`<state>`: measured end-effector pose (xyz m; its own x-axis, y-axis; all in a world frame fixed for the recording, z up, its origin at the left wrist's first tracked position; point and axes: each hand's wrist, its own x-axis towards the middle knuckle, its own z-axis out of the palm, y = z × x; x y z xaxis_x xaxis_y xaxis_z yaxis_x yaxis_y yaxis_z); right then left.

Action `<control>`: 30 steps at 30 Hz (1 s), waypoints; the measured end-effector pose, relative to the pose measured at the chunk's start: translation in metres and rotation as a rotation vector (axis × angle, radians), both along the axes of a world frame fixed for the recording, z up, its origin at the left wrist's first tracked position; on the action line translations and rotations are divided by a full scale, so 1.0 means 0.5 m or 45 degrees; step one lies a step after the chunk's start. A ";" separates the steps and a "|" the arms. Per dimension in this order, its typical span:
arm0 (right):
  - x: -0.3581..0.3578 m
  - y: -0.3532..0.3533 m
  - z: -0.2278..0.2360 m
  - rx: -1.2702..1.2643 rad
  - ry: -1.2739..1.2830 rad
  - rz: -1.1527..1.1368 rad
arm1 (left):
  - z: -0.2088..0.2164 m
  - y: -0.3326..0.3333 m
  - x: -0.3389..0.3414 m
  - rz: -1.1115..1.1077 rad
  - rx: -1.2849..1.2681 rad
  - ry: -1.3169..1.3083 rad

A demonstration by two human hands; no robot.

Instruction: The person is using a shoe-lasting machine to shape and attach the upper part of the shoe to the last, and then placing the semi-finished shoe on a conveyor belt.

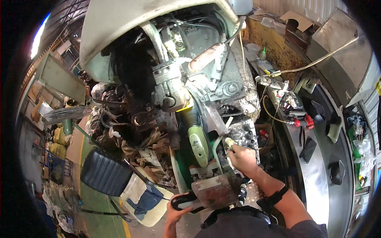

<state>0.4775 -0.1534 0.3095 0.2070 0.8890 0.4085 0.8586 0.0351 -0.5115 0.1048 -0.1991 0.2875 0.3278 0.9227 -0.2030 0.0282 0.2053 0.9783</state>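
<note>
My left hand [173,214] is at the lower middle with its fingers round the end of a black shoe-shaped piece [183,202]. That piece has a paler strip and lies against a worn metal block [214,190]. My right hand [243,158] is closed, its fingers pinching a short pale-yellow stub [229,141] above a dirty, spotted metal plate [248,135]. Between and beyond my hands, a shoe-shaped piece with a light-green end [199,146] and a dark far end points into the metal machine [218,89]. A yellow edge shows where it meets the machine.
A wooden-handled lever [208,56] hangs over the machine. To the left stands a black padded chair [105,171] with a woven seat cover. On the right, a metal bench [305,174] holds a phone [308,150] and a red air tool [303,121] with a hose.
</note>
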 end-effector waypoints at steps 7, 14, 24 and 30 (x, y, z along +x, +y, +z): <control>0.011 -0.004 -0.007 0.093 0.010 0.024 | 0.167 0.044 -0.131 0.317 0.207 -0.506; -0.047 -0.151 0.138 -0.068 1.353 0.419 | 0.342 0.082 -0.011 0.687 0.579 -0.973; -0.124 -0.322 0.160 -0.275 3.083 0.247 | 0.356 0.115 0.300 -0.376 -0.142 -1.425; -0.148 -0.466 0.157 0.200 3.294 0.402 | 0.332 0.088 0.426 -0.834 -0.102 -1.258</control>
<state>0.4037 -0.3866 0.3882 0.0776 0.9732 -0.2165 -0.9964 0.0833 0.0170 0.3180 -0.1550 0.4535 0.7793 0.5174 0.3536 -0.6094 0.4941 0.6200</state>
